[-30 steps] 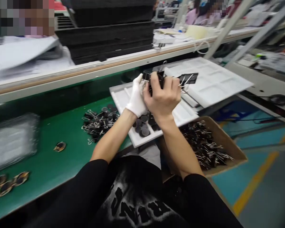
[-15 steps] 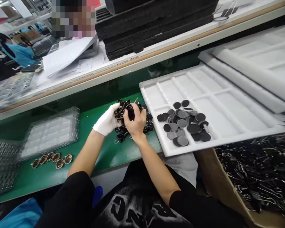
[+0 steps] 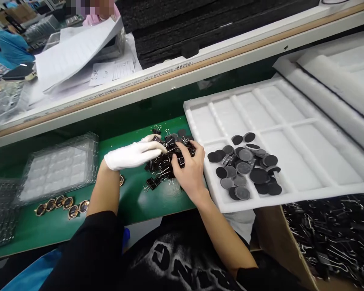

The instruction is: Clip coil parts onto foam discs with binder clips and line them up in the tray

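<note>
Head view. Loose heap of black binder clips (image 3: 162,165) on the green tabletop (image 3: 160,204), wire handles jutting out at all angles. The heap lies between the person's two hands.

Left hand (image 3: 134,155), in a white glove, comes in flat from the left. Its fingers are stretched out, a gap between the uppermost one and those below; the tips lie over the heap's upper left part. Clips sit under and just beyond these tips. Whether the glove presses on any one clip, cannot tell.

Right hand (image 3: 190,169), bare, bends over the heap's right side. Thumb and fingers apart, curved downward; clips show in the gap between thumb and forefinger and ahead of the fingertips. Contact under the bent fingers is hidden. One clip lies at the heap's lower left edge, clear of both hands.

Just right of the right hand: white compartmented tray (image 3: 324,141), dark and grey discs (image 3: 243,167) gathered in its near left part. Below the tray, lower right: cardboard box (image 3: 271,232) filled with more clips (image 3: 336,238). Left of the gloved hand: clear plastic trays (image 3: 60,165), stacked; small gold-rimmed round pieces (image 3: 60,201) in front of them.
</note>
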{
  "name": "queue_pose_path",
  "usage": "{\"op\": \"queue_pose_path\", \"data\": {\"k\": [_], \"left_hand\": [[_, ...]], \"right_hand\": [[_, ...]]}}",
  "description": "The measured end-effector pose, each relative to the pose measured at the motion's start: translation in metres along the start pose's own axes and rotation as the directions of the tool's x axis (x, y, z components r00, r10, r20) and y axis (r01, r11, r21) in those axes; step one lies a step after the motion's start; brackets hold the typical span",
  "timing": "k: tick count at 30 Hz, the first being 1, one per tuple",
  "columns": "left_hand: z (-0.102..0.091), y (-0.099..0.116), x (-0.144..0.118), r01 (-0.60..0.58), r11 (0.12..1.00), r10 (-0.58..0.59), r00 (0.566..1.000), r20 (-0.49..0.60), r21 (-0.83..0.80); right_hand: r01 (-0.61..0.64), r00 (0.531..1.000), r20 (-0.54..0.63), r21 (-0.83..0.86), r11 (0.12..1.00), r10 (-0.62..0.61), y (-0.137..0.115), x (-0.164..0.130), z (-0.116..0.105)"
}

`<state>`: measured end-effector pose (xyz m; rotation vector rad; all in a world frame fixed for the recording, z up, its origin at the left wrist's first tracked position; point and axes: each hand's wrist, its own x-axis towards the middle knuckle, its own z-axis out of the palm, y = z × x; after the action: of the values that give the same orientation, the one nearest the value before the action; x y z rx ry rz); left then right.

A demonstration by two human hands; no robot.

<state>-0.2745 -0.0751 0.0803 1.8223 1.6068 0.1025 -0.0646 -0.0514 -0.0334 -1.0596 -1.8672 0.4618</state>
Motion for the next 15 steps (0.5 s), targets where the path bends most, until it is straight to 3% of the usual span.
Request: {"op": "queue_pose_path", "data": {"k": [3, 6, 10, 15], "left_hand": [[-0.002, -0.007, -0.004, -0.050, 0.998, 0.046, 0.992, 0.115, 0.036], [-0.006, -0.011, -0.008, -0.056, 0.997, 0.047, 0.987, 0.151, 0.050], [-0.016, -0.011, -0.012, -0.050, 0.996, 0.041, 0.992, 0.115, 0.071], [-0.014, -0.009, -0.007, 0.024, 0.996, -0.025, 1.000, 0.012, 0.085]], "right_hand": [[-0.031, 0.996, 0.081, 0.035, 0.999, 0.029, 0.000, 0.001, -0.018], [-0.029, 0.990, 0.136, 0.030, 0.999, 0.025, -0.001, -0.009, -0.037], [0.098, 0.983, 0.157, -0.001, 0.995, -0.097, 0.003, -0.046, -0.051], [0.259, 0.961, 0.122, -0.094, 0.961, -0.247, 0.019, -0.101, -0.038]]}}
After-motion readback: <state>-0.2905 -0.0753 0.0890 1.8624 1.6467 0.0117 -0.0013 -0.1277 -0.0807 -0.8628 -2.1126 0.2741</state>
